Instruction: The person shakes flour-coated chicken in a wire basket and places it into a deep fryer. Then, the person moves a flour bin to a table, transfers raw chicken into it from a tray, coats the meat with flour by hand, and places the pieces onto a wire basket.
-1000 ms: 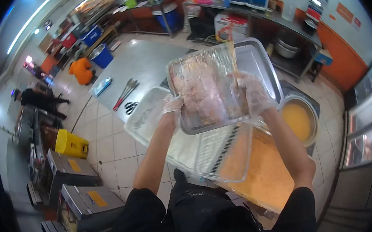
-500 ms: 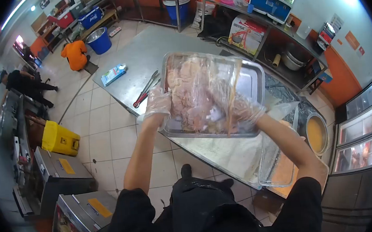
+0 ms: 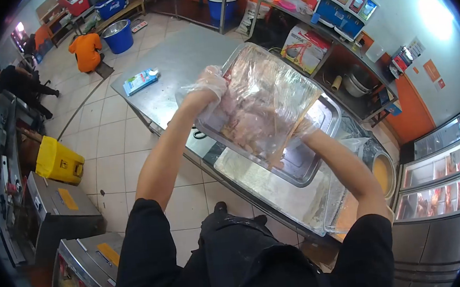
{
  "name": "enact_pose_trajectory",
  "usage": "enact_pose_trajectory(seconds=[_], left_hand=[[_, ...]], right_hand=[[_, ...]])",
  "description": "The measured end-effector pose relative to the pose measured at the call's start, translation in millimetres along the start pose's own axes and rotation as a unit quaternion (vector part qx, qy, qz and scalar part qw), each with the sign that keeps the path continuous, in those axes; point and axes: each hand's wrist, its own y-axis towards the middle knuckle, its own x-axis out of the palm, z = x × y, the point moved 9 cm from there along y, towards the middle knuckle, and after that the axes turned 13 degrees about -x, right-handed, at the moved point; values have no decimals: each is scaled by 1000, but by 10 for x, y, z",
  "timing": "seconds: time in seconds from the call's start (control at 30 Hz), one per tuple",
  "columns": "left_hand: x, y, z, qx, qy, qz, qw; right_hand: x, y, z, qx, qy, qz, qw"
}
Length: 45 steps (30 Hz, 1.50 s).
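A metal tray [image 3: 330, 114] of pale raw meat, apparently chicken [image 3: 249, 114], is tilted above the steel table. Clear plastic wrap [image 3: 284, 78] covers much of the meat, leaving the right end of the tray bare. My left hand [image 3: 211, 86], in a loose clear plastic glove, grips the tray's upper left rim. My right hand [image 3: 306, 128], also gloved, reaches in at the wrap's right edge; its fingers are hidden under the film and among the meat. Part of the tongs' handle [image 3: 199, 134] shows below the tray.
On the steel table [image 3: 189, 51] lies a blue-and-white carton [image 3: 141, 82]. A flour-dusted tray [image 3: 266, 181], a wire basket [image 3: 334, 211] and a bowl of orange liquid [image 3: 381, 174] stand front right. A yellow bin [image 3: 59, 161] is left. One person in orange [image 3: 86, 53] crouches at the back.
The tray has turned clockwise, its left end rising with my left hand and its right end dropping. My left hand now covers most of the tongs. The view has shifted slightly.
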Motion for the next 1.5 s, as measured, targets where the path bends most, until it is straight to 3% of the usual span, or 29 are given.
enact_pose_trajectory(seconds=[0.03, 0.17, 0.27, 0.3, 0.4, 0.53, 0.6, 0.67, 0.7, 0.8, 0.87, 0.93, 0.97, 1.07, 1.1, 1.13, 1.33, 1.4, 1.5], left_hand=[[22, 88, 81, 52, 55, 10, 997], [92, 412, 166, 117, 58, 40, 991], [98, 352, 287, 81, 37, -15, 996], [79, 360, 352, 86, 53, 8, 995], [68, 321, 504, 100, 40, -10, 994], [86, 499, 571, 148, 115, 74, 979], [161, 619, 422, 81, 78, 39, 993], [314, 712, 259, 31, 43, -30, 998], [270, 622, 249, 22, 100, 10, 995], [349, 639, 27, -15, 130, -37, 991], [422, 807, -355, -40, 87, -2, 995], [489, 751, -626, -89, 29, -13, 996], [562, 653, -726, -122, -4, -44, 992], [770, 287, -896, -143, -215, -134, 957], [806, 198, -933, -142, -281, -140, 939], [837, 125, -955, -141, -346, -145, 916], [788, -442, -826, -141, -481, -191, 844], [832, -349, -1143, -146, -468, -187, 851], [854, -325, -1461, -164, -494, -149, 841]], right_hand=[[-38, -38, 9, 9, 6, -4, 1000], [-159, -281, 22, 49, 13, -6, 999], [-183, -511, 63, 96, 4, 9, 995], [-173, -592, 77, 117, -5, 18, 993], [-107, -803, 81, 190, -45, 60, 979], [-166, -910, 20, 220, -88, 180, 955], [-251, -957, -18, 220, -119, 249, 936], [-199, -1009, 108, 293, -79, 260, 917], [-387, -978, 10, 359, -33, 222, 906], [-497, -1114, 35, 362, 54, 302, 880], [-240, -1211, 291, 331, 259, 374, 827], [-326, -1197, 338, 248, 329, 396, 820], [-141, -1244, 543, 168, 478, 465, 726], [-576, -1337, 433, 241, 426, 524, 697], [-663, -1356, 421, 179, 421, 533, 711], [-748, -1377, 347, 183, 431, 536, 702], [-1380, -1617, -274, 210, 470, 582, 629], [-1379, -1862, -376, 242, 429, 619, 612], [-1019, -1959, -346, 251, 499, 580, 593]])
